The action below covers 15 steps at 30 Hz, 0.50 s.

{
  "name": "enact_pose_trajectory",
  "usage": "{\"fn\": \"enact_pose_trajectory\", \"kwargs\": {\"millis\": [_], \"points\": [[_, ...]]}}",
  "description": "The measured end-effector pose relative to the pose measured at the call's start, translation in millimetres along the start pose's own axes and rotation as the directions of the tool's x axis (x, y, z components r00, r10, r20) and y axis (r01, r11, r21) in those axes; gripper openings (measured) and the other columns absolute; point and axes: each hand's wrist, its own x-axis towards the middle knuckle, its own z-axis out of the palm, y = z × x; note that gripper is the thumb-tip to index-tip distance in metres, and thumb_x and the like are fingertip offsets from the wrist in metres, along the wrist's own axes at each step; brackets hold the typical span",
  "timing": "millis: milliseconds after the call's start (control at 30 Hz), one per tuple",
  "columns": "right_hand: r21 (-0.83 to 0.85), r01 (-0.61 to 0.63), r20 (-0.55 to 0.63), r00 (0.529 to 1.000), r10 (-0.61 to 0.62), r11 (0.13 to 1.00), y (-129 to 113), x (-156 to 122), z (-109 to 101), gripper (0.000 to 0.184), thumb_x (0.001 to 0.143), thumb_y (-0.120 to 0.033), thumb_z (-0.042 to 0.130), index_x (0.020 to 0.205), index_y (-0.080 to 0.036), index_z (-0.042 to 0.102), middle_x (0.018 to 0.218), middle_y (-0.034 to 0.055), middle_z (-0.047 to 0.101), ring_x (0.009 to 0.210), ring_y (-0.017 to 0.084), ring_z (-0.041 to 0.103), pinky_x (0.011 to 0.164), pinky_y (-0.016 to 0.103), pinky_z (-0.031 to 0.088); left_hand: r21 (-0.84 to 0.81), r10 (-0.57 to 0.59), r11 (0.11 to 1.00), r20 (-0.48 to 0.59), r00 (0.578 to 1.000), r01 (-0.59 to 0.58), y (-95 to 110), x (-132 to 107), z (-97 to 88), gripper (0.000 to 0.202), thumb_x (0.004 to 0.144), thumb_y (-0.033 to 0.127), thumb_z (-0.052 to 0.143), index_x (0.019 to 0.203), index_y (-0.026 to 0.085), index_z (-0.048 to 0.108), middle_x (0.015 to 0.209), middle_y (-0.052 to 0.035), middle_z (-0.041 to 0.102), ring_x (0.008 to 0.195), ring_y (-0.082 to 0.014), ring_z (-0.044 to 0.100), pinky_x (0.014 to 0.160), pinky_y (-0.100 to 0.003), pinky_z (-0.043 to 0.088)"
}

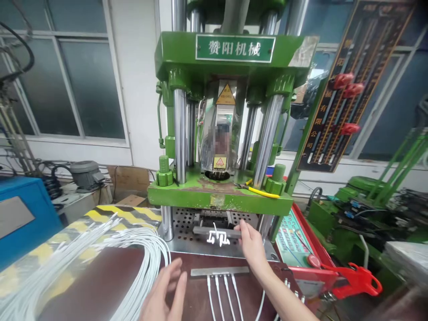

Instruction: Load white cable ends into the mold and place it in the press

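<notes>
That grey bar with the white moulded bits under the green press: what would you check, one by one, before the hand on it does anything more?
1. Right hand has contact with the grey bar: ok, fingertips touch its right end.
2. Firm grip on the bar: cannot tell, the fingers hide that end.
3. Left hand free: ok, open and held low over the brown table, holding nothing.
4. White moulded pieces attached to the bar: ok, they hang at its middle.
5. Second bar with four white wires lies flat on the table: ok.
6. White cable bundle away from the press opening: ok, it lies to the left.
</notes>
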Motion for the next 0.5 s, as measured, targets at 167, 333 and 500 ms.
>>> {"fn": "enact_pose_trajectory", "kwargs": {"millis": [167,333,500], "points": [[0.201,-0.078,0.254,0.967,0.025,0.976,-35.6,-40.0,-16.0,0.048,0.085,-0.059,0.036,0.068,-0.018,0.054,0.049,-0.0056,0.037,0.043,0.009,0.037,0.042,0.019,0.031,0.344,0.385,0.876,-0.075,0.92,-0.339,22.6,26.1,4.2,0.047,0.085,0.052,0.034,0.117,0.023,0.051,0.123,-0.0091,0.055,0.116,-0.0267,0.047,0.1,-0.045,0.035],[0.066,-0.047,0.436,0.9,0.014,0.997,-40.0,-37.9,-0.8,0.059,0.089,-0.06,0.019,0.078,-0.016,0.058,0.045,-0.0049,0.042,0.038,0.009,0.039,0.039,0.019,0.029,0.241,-0.011,0.968,0.304,0.953,-0.066,26.4,26.0,2.7,0.065,0.084,0.062,0.02,0.041,0.021,0.046,0.039,-0.0005,0.047,0.047,-0.0188,0.051,0.062,-0.031,0.042],[-0.364,0.241,0.467,0.883,-0.047,0.9,-19.8,-2.8,52.0,0.043,0.091,-0.044,0.032,0.087,-0.014,0.063,0.077,0.0086,0.064,0.066,0.018,0.062,0.06,0.027,0.045,0.164,-0.109,0.983,0.156,0.982,0.083,3.2,31.2,-14.4,0.061,0.083,0.062,0.021,0.041,0.021,0.037,0.043,0.002,0.041,0.048,-0.0158,0.045,0.058,-0.026,0.033]]}}
